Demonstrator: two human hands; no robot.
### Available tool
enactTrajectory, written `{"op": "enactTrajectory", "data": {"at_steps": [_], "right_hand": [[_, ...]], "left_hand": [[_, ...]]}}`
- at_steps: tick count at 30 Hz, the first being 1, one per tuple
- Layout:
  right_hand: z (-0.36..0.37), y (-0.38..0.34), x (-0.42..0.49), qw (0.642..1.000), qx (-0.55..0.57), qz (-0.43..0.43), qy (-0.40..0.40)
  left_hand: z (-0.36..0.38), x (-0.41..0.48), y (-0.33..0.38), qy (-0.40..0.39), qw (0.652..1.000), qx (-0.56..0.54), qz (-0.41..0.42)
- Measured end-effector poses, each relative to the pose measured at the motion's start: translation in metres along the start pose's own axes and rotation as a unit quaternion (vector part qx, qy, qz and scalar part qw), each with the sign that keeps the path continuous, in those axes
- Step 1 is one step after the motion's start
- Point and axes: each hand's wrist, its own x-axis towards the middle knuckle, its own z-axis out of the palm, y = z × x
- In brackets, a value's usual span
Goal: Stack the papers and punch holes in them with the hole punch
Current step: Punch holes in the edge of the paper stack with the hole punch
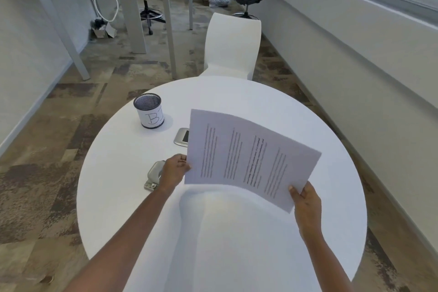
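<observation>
I hold a stack of printed white papers (246, 156) in the air above the round white table (237, 232), turned sideways so the text lines run up and down. My left hand (174, 169) pinches the stack's left edge. My right hand (305, 201) grips its near right corner, thumb on top. A silver hole punch (153, 174) lies on the table just left of my left hand, partly hidden behind it.
A black mesh cup (148, 114) with a white label stands at the table's far left. A silver flat device (182, 137) lies beside it, partly under the papers. A white chair (231, 47) stands at the far side. A wall runs along the right.
</observation>
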Motion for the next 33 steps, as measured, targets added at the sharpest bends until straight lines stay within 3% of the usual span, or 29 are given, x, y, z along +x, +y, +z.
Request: {"op": "enactTrajectory", "data": {"at_steps": [6,12,17,23,26,29,33], "right_hand": [[0.011,-0.004,0.0,0.999,0.002,0.012,-0.036],[0.016,-0.002,0.0,1.0,0.009,0.0,-0.001],[0.015,0.009,0.005,0.999,-0.023,0.031,-0.016],[0.016,0.028,-0.002,0.988,-0.04,0.136,0.064],[0.024,0.033,-0.009,0.971,0.015,0.233,0.055],[0.034,0.034,-0.019,0.934,0.159,0.32,-0.01],[0.048,0.029,-0.033,0.893,0.26,0.355,-0.098]], "left_hand": [[-0.006,0.0,0.004,-0.007,0.998,-0.032,0.054],[-0.005,-0.003,0.003,0.012,0.995,-0.016,0.097],[-0.005,-0.006,-0.004,-0.017,0.997,-0.057,0.048],[0.005,-0.014,-0.007,0.01,0.991,-0.13,-0.008],[0.016,-0.019,-0.009,0.018,0.986,-0.16,-0.052],[0.028,-0.023,-0.012,0.022,0.977,-0.185,-0.105],[0.044,-0.034,-0.016,0.007,0.958,-0.229,-0.173]]}}
